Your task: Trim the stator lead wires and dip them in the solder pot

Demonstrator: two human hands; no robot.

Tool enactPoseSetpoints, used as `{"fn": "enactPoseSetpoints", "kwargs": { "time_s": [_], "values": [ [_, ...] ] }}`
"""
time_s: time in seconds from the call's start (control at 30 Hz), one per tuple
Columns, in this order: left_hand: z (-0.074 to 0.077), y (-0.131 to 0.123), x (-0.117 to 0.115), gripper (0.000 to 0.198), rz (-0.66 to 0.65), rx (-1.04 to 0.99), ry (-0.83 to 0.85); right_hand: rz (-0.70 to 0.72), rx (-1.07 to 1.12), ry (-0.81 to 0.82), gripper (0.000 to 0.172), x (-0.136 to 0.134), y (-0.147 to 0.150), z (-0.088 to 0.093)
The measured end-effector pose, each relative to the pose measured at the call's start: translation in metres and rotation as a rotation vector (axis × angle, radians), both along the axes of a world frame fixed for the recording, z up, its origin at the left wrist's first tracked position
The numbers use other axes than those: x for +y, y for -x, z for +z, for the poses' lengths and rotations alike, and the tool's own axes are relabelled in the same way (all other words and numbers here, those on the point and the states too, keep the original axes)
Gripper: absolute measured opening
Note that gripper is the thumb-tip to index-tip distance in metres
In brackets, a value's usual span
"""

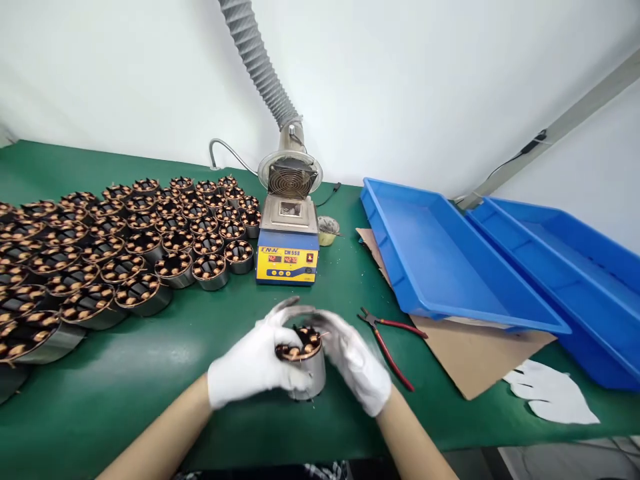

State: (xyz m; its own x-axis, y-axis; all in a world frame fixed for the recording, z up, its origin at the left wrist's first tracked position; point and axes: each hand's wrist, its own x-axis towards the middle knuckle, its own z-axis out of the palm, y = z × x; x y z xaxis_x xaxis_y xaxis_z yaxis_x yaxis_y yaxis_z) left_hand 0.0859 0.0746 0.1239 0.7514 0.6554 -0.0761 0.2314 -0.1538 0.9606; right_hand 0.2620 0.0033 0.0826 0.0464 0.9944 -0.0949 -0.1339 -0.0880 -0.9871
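Note:
A motor stator (pixel 314 373) with a steel ring and copper windings is held low over the green bench, its open top facing up. My left hand (pixel 255 363), in a white glove, is closed around its left side, the thumb across the front wall. Against the right rim, my gloved right hand (pixel 356 363) curls its darkened, slightly blurred fingers round the far side. A short copper wire end pokes out at that rim, beside the right fingers. Behind the hands stands a blue and yellow solder pot (pixel 286 257) with a lit display.
Rows of stators (pixel 145 293) cover the bench's left side. Red-handled cutters (pixel 387 337) lie right of my hands. Farther right are a blue tray (pixel 440 260) on cardboard (pixel 470 353), more blue trays (pixel 565 267) and a white glove (pixel 553 393). A fume hose (pixel 263 63) hangs above the pot.

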Motion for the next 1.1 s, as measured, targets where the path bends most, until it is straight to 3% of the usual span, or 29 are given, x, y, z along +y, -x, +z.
{"fn": "enactPoseSetpoints", "kwargs": {
  "time_s": [0.03, 0.07, 0.13, 0.23, 0.3, 0.37, 0.43, 0.5, 0.63, 0.77, 0.83, 0.97, 1.03, 1.1],
  "values": [
    [0.0, 0.0, 0.013, 0.018, -0.069, 0.015, -0.027, 0.1, 0.27, 0.028, 0.059, 0.005, 0.016, -0.002],
    [-0.001, 0.0, 0.024, 0.017, -0.102, 0.015, -0.017, 0.088, 0.459, 0.049, 0.053, 0.011, 0.031, -0.006],
    [-0.007, 0.0, 0.039, 0.026, -0.02, 0.03, 0.006, 0.021, 0.74, 0.119, 0.043, 0.023, 0.052, -0.015],
    [-0.02, 0.002, 0.041, 0.089, 0.063, 0.112, -0.078, -0.082, 0.936, 0.207, 0.037, 0.036, 0.062, -0.027],
    [-0.026, 0.004, 0.035, 0.107, 0.0, 0.124, -0.141, -0.109, 0.962, 0.239, 0.036, 0.039, 0.06, -0.031],
    [-0.026, 0.005, 0.029, 0.082, 0.042, 0.055, -0.111, -0.137, 0.957, 0.246, 0.035, 0.039, 0.058, -0.033],
    [-0.024, 0.004, 0.026, 0.044, 0.227, -0.089, 0.046, -0.148, 0.95, 0.243, 0.035, 0.038, 0.057, -0.033],
    [-0.022, 0.001, 0.027, 0.021, 0.418, -0.229, 0.252, -0.089, 0.933, 0.264, 0.034, 0.036, 0.057, -0.032],
    [-0.029, -0.006, 0.033, 0.026, 0.608, -0.36, 0.43, 0.156, 0.911, 0.32, 0.042, 0.032, 0.057, -0.028],
    [-0.037, -0.004, 0.039, 0.037, 0.685, -0.471, 0.431, 0.127, 0.942, 0.296, 0.05, 0.031, 0.053, -0.023],
    [-0.037, 0.001, 0.039, 0.042, 0.56, -0.427, 0.428, 0.041, 0.959, 0.326, 0.05, 0.032, 0.052, -0.022],
    [-0.031, 0.009, 0.033, 0.096, 0.106, -0.047, 0.233, -0.167, 0.924, 0.412, 0.038, 0.035, 0.052, -0.02],
    [-0.029, 0.009, 0.032, 0.101, 0.034, -0.003, 0.234, -0.17, 0.897, 0.436, 0.037, 0.035, 0.052, -0.02],
    [-0.026, 0.007, 0.031, 0.094, 0.05, -0.116, 0.397, -0.096, 0.889, 0.44, 0.039, 0.034, 0.053, -0.02]
  ]
}}
